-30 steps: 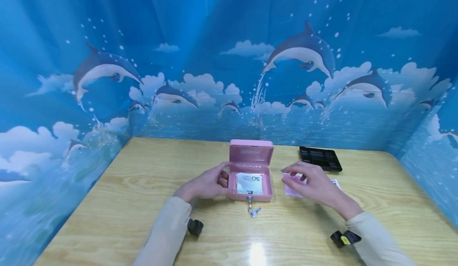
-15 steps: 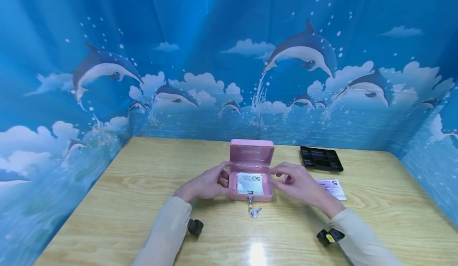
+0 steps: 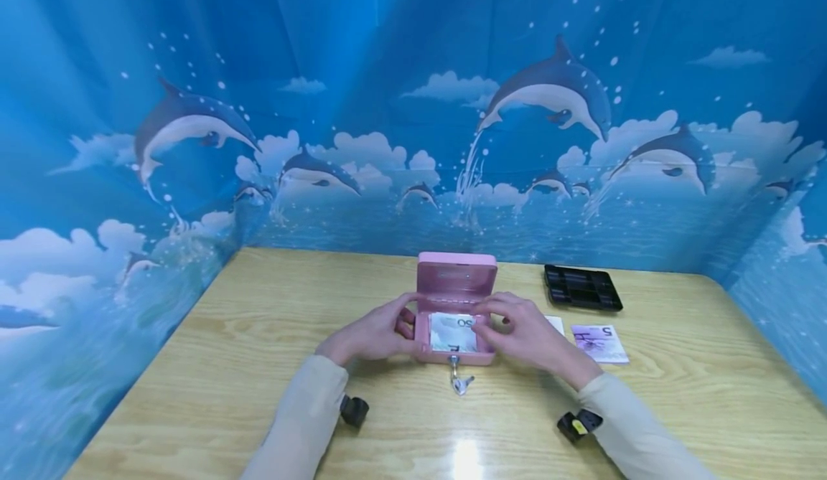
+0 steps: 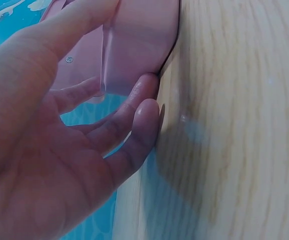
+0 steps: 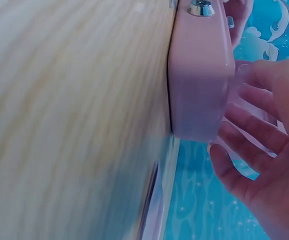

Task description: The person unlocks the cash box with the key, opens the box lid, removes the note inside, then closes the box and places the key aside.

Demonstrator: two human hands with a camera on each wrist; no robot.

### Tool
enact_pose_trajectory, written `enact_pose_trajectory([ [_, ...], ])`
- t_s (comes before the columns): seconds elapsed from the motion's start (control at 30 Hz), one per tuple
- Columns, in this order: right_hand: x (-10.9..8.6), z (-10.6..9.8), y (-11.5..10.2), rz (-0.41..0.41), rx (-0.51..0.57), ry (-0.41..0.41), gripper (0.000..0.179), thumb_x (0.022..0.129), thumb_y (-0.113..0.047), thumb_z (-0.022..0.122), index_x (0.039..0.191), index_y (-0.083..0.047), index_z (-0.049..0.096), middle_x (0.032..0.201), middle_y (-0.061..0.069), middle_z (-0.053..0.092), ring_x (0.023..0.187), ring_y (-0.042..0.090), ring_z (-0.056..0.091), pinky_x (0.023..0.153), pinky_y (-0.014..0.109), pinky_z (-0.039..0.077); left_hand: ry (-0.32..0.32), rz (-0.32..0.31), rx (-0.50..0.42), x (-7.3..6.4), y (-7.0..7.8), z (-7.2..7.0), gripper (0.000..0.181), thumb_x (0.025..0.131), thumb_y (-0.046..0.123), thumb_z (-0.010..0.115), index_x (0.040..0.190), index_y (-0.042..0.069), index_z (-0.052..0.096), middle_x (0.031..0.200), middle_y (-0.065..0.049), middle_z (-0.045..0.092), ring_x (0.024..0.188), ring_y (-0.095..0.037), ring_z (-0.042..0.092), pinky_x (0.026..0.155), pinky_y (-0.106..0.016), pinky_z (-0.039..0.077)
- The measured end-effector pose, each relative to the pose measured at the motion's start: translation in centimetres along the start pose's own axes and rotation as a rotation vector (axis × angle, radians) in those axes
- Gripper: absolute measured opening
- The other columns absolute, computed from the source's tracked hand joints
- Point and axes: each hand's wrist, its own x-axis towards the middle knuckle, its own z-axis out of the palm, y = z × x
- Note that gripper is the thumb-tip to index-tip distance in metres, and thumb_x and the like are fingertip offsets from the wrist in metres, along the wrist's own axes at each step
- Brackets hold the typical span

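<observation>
A pink cash box [image 3: 455, 358] stands on the wooden table with its lid raised and a pale banknote [image 3: 449, 333] marked 50 lying inside. My left hand [image 3: 377, 331] grips the box's left end, thumb toward the front and fingers toward the back. In the left wrist view its lower fingertips are near the tabletop. My right hand [image 3: 526, 329] reaches over the box's right wall. Its thumb and index finger are bent at the banknote's right edge; whether they pinch anything I cannot tell. Small keys [image 3: 460, 384] hang from the front lock.
Right of the box, a banknote [image 3: 555, 323] is partly hidden behind the right hand. A purple-and-white banknote [image 3: 601, 344] marked 5 lies beside it. Farther back sits a black compartment tray [image 3: 583, 288]. A blue dolphin-print curtain [image 3: 388, 143] hangs behind the table.
My right hand has moved left from over the pink banknote on the table to inside the box's right side, uncovering the 5 note. My left hand stays on the box.
</observation>
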Motion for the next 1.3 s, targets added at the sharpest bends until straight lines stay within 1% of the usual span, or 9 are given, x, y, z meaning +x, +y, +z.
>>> enact_pose_trajectory([
  [0.2, 0.7, 0.7, -0.1, 0.001, 0.043, -0.043, 0.023, 0.093, -0.020, 0.075, 0.114, -0.012, 0.076, 0.111, 0.003, 0.075, 0.094, 0.019, 0.071, 0.082, 0.039, 0.061, 0.000, -0.012, 0.008, 0.0, 0.0, 0.0, 0.094, 0.082, 0.032, 0.087, 0.158, 0.022, 0.033, 0.126, -0.007, 0.062, 0.109, -0.017, 0.064, 0.105, -0.043, 0.053],
  [0.3, 1.1, 1.0, -0.1, 0.010, 0.025, -0.085, 0.024, 0.094, -0.021, 0.074, 0.116, -0.013, 0.075, 0.109, 0.002, 0.075, 0.087, 0.013, 0.068, 0.077, 0.030, 0.059, -0.002, -0.015, 0.010, 0.0, 0.0, -0.1, 0.094, 0.082, 0.034, 0.087, 0.159, 0.022, 0.033, 0.126, -0.006, 0.061, 0.109, -0.016, 0.064, 0.105, -0.043, 0.053],
  [0.4, 1.5, 1.1, -0.1, 0.033, -0.001, -0.138, 0.026, 0.095, -0.022, 0.073, 0.119, -0.013, 0.074, 0.106, 0.000, 0.074, 0.081, 0.009, 0.062, 0.069, 0.022, 0.052, -0.003, -0.008, 0.010, 0.0, 0.0, -0.1, 0.094, 0.082, 0.033, 0.086, 0.159, 0.022, 0.033, 0.126, -0.006, 0.062, 0.109, -0.017, 0.064, 0.106, -0.043, 0.053],
  [0.5, 1.7, 1.2, -0.1, 0.049, -0.028, -0.187, 0.028, 0.095, -0.021, 0.072, 0.122, -0.013, 0.073, 0.103, 0.000, 0.072, 0.075, 0.008, 0.055, 0.064, 0.019, 0.045, -0.002, -0.003, 0.010, 0.0, 0.0, 0.0, 0.093, 0.083, 0.032, 0.086, 0.158, 0.022, 0.033, 0.125, -0.006, 0.062, 0.109, -0.017, 0.064, 0.105, -0.043, 0.053],
  [0.63, 1.8, 1.2, -0.3, 0.047, -0.064, -0.218, 0.030, 0.095, -0.021, 0.072, 0.124, -0.013, 0.072, 0.108, 0.001, 0.072, 0.079, 0.009, 0.057, 0.067, 0.021, 0.047, -0.002, 0.001, 0.007, 0.0, 0.1, 0.0, 0.092, 0.082, 0.031, 0.086, 0.158, 0.021, 0.034, 0.125, -0.007, 0.062, 0.109, -0.017, 0.064, 0.105, -0.043, 0.053],
  [0.73, 1.8, 1.3, -0.4, 0.042, -0.084, -0.221, 0.030, 0.096, -0.021, 0.071, 0.124, -0.013, 0.072, 0.116, 0.003, 0.073, 0.094, 0.013, 0.065, 0.079, 0.028, 0.055, 0.001, -0.007, 0.008, 0.1, 0.0, 0.0, 0.093, 0.082, 0.031, 0.087, 0.158, 0.022, 0.034, 0.125, -0.006, 0.062, 0.109, -0.016, 0.064, 0.105, -0.043, 0.053],
  [0.87, 1.9, 1.4, -0.4, 0.047, -0.095, -0.222, 0.031, 0.096, -0.022, 0.071, 0.125, -0.013, 0.071, 0.122, 0.004, 0.072, 0.106, 0.017, 0.066, 0.088, 0.036, 0.058, 0.004, -0.018, 0.006, 0.1, 0.0, 0.0, 0.094, 0.082, 0.033, 0.087, 0.159, 0.024, 0.033, 0.125, -0.006, 0.061, 0.109, -0.016, 0.064, 0.105, -0.043, 0.053],
  [1.13, 1.9, 1.5, -0.6, 0.061, -0.084, -0.226, 0.032, 0.095, -0.021, 0.070, 0.126, -0.012, 0.071, 0.123, 0.006, 0.072, 0.108, 0.019, 0.067, 0.093, 0.040, 0.058, -0.002, -0.004, -0.011, 0.1, -0.2, -0.1, 0.094, 0.083, 0.032, 0.086, 0.159, 0.023, 0.031, 0.126, -0.008, 0.062, 0.109, -0.018, 0.064, 0.105, -0.044, 0.053],
  [1.3, 1.9, 1.5, -0.7, 0.082, -0.062, -0.210, 0.031, 0.095, -0.020, 0.070, 0.126, -0.012, 0.071, 0.120, 0.005, 0.071, 0.096, 0.014, 0.065, 0.081, 0.030, 0.057, -0.005, -0.002, -0.010, 0.1, -0.2, 0.0, 0.095, 0.083, 0.032, 0.086, 0.160, 0.025, 0.030, 0.127, -0.008, 0.062, 0.110, -0.018, 0.064, 0.104, -0.044, 0.053],
])
